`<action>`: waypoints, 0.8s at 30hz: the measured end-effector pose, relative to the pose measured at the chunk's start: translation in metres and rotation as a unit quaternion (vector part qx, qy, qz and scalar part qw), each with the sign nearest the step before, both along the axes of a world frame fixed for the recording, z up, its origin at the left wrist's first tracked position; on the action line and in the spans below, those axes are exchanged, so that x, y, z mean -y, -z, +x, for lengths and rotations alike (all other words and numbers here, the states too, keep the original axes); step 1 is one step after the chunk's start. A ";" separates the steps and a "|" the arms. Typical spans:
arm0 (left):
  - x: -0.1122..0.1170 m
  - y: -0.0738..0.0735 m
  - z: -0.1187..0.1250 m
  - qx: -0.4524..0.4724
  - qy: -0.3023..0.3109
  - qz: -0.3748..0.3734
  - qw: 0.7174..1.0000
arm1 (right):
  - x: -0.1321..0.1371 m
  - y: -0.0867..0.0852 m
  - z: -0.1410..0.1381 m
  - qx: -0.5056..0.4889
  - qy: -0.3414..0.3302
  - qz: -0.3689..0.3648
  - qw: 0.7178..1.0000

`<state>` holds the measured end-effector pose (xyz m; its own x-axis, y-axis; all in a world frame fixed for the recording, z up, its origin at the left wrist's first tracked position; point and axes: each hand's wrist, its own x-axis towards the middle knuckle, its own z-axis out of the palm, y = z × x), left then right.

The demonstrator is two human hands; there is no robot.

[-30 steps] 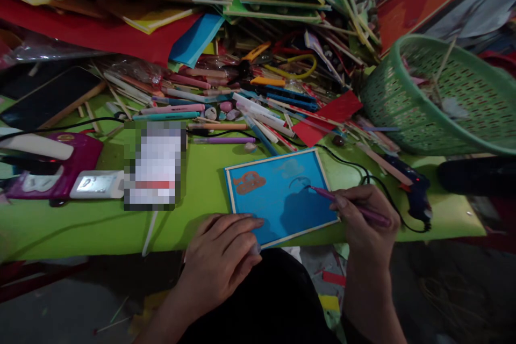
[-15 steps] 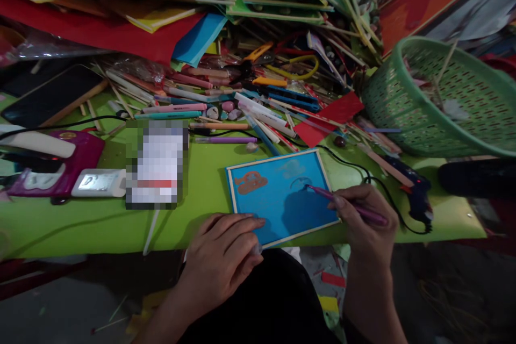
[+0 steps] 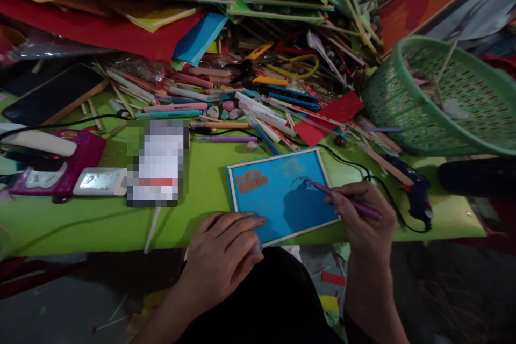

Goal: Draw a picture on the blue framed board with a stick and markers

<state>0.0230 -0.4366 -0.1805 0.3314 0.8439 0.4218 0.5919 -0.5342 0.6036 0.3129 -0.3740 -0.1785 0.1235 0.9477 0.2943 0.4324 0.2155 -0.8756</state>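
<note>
A blue card [image 3: 278,199] edged with thin wooden sticks lies slightly tilted on the green tabletop. On it are a brown cloud-like shape [image 3: 250,181], a paler patch and a dark curved line at the upper right. My right hand [image 3: 365,207] pinches a purple pen [image 3: 363,209], its tip touching the card by that line. My left hand [image 3: 229,242] lies over the lower left corner of the card, fingers stretched out, the thumb near the front edge.
Left of the card are a blurred-out phone [image 3: 159,164] and a purple-and-white device [image 3: 76,156]. Behind are heaped pens [image 3: 173,114], sticks and coloured card. A green basket [image 3: 423,102] and a glue gun [image 3: 415,188] with a black cord stand at the right.
The pen tip has shifted slightly up along the curved line, with my right hand moving a little up and left. My left hand stays on the card.
</note>
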 end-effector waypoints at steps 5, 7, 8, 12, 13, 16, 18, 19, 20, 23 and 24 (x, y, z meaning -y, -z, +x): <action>-0.002 -0.002 0.001 0.005 -0.003 0.007 1.000 | 0.003 0.002 0.002 -0.016 0.011 -0.013 1.000; -0.001 -0.002 0.001 0.004 -0.002 0.010 1.000 | 0.005 0.001 0.002 -0.021 0.006 -0.018 1.000; -0.001 -0.001 0.001 0.002 -0.002 0.010 1.000 | 0.005 0.000 0.002 -0.019 0.002 -0.021 1.000; 0.000 0.000 0.000 0.001 -0.003 0.007 1.000 | 0.004 -0.004 0.001 -0.005 -0.019 -0.031 0.999; 0.000 0.000 0.001 0.002 -0.005 0.008 1.000 | 0.004 -0.005 0.001 -0.002 -0.022 -0.032 0.999; -0.001 -0.002 0.001 0.001 -0.006 0.009 1.000 | 0.003 -0.005 0.001 0.004 -0.029 -0.037 0.999; -0.001 -0.003 0.001 -0.003 -0.005 0.011 1.000 | 0.003 -0.005 0.000 0.007 -0.033 -0.039 0.999; -0.001 -0.003 0.001 -0.004 -0.004 0.011 1.000 | 0.003 -0.005 0.000 0.006 -0.031 -0.039 0.999; -0.001 -0.002 0.001 -0.004 -0.005 0.011 1.000 | 0.004 -0.005 -0.001 0.003 -0.026 -0.039 0.999; -0.001 -0.001 0.001 -0.001 -0.004 0.006 1.000 | 0.005 -0.006 -0.006 -0.006 0.000 -0.036 0.999; -0.001 -0.001 0.001 -0.001 -0.004 0.006 1.000 | 0.006 -0.007 -0.007 -0.008 0.003 -0.036 0.999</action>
